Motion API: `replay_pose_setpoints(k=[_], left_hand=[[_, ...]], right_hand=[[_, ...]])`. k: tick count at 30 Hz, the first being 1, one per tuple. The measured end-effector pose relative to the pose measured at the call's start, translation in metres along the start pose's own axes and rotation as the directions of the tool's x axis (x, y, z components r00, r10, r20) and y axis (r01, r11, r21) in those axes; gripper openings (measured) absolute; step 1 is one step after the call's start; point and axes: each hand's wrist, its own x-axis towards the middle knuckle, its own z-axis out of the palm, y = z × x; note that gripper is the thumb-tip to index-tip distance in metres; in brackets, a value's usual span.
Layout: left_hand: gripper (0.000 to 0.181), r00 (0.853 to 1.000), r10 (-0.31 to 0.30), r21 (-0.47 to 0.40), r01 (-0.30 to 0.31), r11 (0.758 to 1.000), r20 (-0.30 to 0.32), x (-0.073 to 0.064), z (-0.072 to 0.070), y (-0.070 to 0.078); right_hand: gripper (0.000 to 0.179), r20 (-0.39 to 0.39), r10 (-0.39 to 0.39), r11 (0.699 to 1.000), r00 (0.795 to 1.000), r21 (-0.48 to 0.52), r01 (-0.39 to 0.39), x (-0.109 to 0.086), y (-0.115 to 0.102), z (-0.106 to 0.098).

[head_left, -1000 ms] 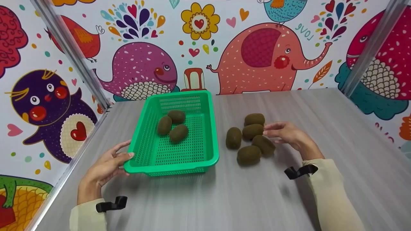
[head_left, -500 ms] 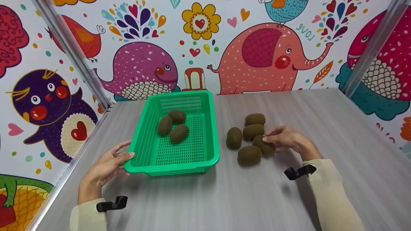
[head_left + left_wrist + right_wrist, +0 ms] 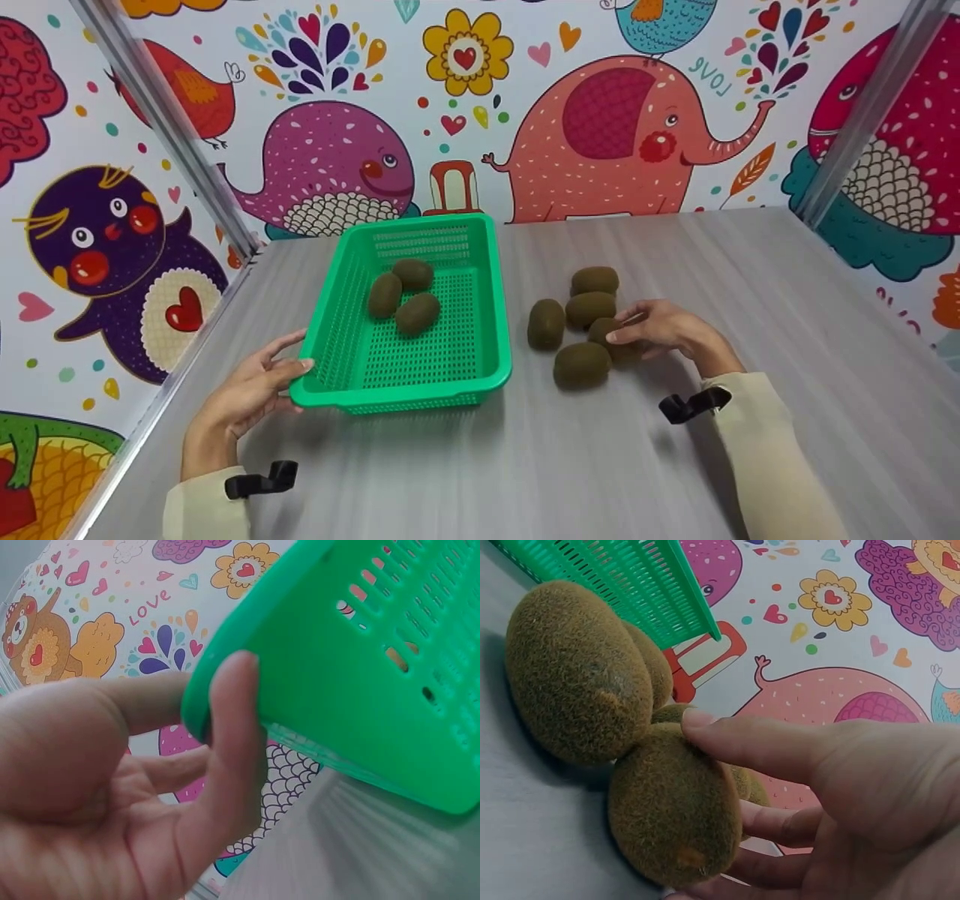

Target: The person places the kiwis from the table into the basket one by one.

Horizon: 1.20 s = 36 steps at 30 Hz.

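At the near left corner of the green plastic basket, my left hand pinches the rim between thumb and fingers; the left wrist view shows the thumb lying over the rim's edge. Three brown fuzzy kiwis lie inside the basket. My right hand holds a kiwi on the table, thumb on its top and fingers along its far side. In the head view that kiwi is partly covered by the hand. Several more kiwis sit close around it, one nearer kiwi beside it.
Grey wood-grain table lies under everything. Behind the basket stands a wall printed with cartoon animals, with metal posts at the corners. One kiwi lies between the basket and the other loose ones.
My right hand has shifted nearer me, from the middle kiwi of the loose group to the one in front of it, and its thumb now lies over that kiwi. The left hand stays put.
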Motion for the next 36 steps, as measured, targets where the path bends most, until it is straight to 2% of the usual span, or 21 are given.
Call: replay_pose_setpoints(k=[8,15,23,29,36], left_hand=[[0.073,1.000,-0.002,-0.005,0.002,1.000,0.010,0.000,-0.001,-0.002],[0.073,1.000,-0.002,-0.003,0.002,1.000,0.014,0.001,0.000,-0.002],[0.073,1.000,-0.001,0.006,0.000,1.000,0.012,0.000,0.000,-0.001],[0.074,1.000,0.008,-0.002,-0.008,1.000,0.012,0.000,-0.001,-0.001],[0.074,1.000,-0.003,-0.003,0.003,1.000,0.012,0.000,-0.001,0.000]], right_hand=[[0.074,0.029,-0.020,0.998,0.999,-0.055,0.021,0.001,0.000,0.001],[0.073,0.034,-0.016,0.999,0.999,-0.036,0.017,0.001,0.001,0.000],[0.069,0.003,0.006,1.000,1.000,-0.021,-0.006,-0.003,-0.004,-0.002],[0.072,0.007,-0.024,1.000,1.000,0.010,0.024,-0.009,-0.014,-0.004],[0.074,-0.061,-0.054,0.998,0.997,0.027,0.056,-0.014,-0.025,-0.001]])
